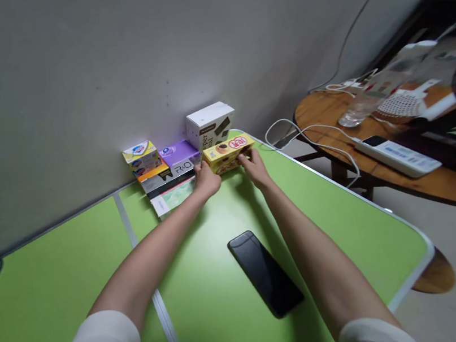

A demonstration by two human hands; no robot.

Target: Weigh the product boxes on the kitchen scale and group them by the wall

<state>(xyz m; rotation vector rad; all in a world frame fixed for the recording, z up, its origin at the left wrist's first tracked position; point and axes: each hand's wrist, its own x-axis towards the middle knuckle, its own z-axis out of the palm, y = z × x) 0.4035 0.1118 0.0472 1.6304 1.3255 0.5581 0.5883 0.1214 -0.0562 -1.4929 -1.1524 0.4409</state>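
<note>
Both my arms reach far across the green table (338, 217) toward the wall. My left hand (206, 179) and my right hand (253, 166) grip the two ends of a yellow snack box (229, 152), fingers closed on it. The box sits in front of a white and brown box (210, 124). Left of it lie a purple box (178, 153), a grey box marked R+O (176, 171), an orange box (152, 172) and a small yellow and white box (140, 154) on top. A flat white and green packet (172, 198) lies by my left hand.
A black phone (265, 273) lies face up on the table between my forearms. To the right stands a round wooden table (426, 181) with a white power strip (397, 154), white cables (311, 130), a clear glass (354, 113) and other clutter. A grey wall runs behind.
</note>
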